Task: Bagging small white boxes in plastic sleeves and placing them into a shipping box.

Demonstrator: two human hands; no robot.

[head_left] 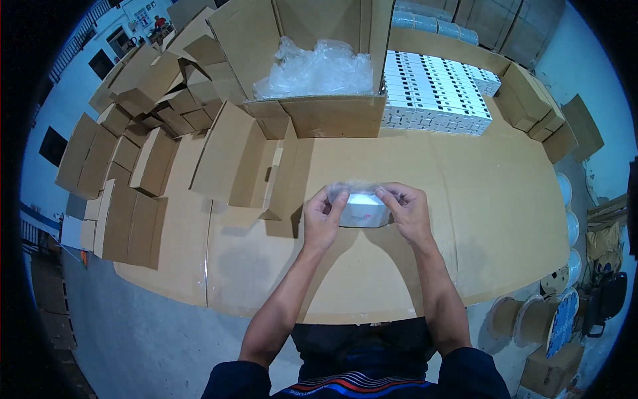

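Note:
A small white box [363,210] with a red mark on its top sits inside a clear plastic bag, held just above the cardboard-covered table [465,199]. My left hand [323,221] grips the box's left end and my right hand [407,211] grips its right end, fingers pinching the bag's open edge at the top. Straight ahead stands a large open carton [319,110] filled with crumpled clear plastic bags [316,70]. To the right of that carton lies a block of many stacked white boxes [435,93].
An empty open carton [242,163] lies on its side left of my hands. Several open brown cartons [139,133] crowd the table's left side, and folded ones [538,110] sit at far right. Cable spools [538,319] stand on the floor at lower right.

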